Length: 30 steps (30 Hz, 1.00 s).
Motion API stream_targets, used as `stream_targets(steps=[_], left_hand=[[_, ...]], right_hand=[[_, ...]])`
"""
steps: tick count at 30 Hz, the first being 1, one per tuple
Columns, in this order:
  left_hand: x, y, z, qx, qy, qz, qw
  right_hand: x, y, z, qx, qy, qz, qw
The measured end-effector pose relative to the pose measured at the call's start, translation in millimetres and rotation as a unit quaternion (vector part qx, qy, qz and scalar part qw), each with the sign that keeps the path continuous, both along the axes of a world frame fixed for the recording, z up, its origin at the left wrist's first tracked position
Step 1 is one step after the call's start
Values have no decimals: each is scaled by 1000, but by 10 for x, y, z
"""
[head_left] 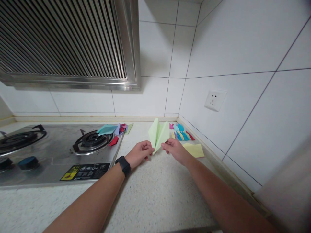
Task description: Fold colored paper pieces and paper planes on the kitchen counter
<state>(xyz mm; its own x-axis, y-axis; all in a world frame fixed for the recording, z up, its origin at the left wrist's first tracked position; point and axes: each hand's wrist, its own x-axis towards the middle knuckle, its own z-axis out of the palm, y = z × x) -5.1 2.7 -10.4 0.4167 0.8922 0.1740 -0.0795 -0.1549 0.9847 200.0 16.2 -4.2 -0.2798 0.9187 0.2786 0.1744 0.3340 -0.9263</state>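
Observation:
A pale green paper airplane [158, 133] stands folded above the countertop, its pointed end toward me and its wings spread away. My left hand [142, 150] pinches it near the point, thumb and fingers pressed together. On the other side, my right hand [175, 148] grips its right edge between thumb and fingers. Beside the right hand lies a yellow sheet of paper [195, 150], partly covered by that hand. Behind it, several small colourful folded paper pieces [182, 135] sit in rows against the wall.
To the left is a steel gas stove [55, 139] with folded papers [108, 129] piled on its right burner [93, 142]. A range hood [73, 42] hangs above. The speckled countertop [155, 194] meets a tiled wall with a socket [215, 100].

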Motion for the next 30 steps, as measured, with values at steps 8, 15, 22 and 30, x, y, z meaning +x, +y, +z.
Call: stream_targets(steps=[8,15,22,30], left_hand=[[-14,2,-4,-18,7,11,1000],[-22,35,-45,-3,-11,17,1000],[-53,61,-21,7,-5,77,997],[-84,115,-32,16,-21,139,990]], right_hand=[[71,43,45,25,46,-33,998],[153,149,39,32,131,-96,986],[180,158,74,77,157,-130,976],[206,201,43,33,113,-128,985]])
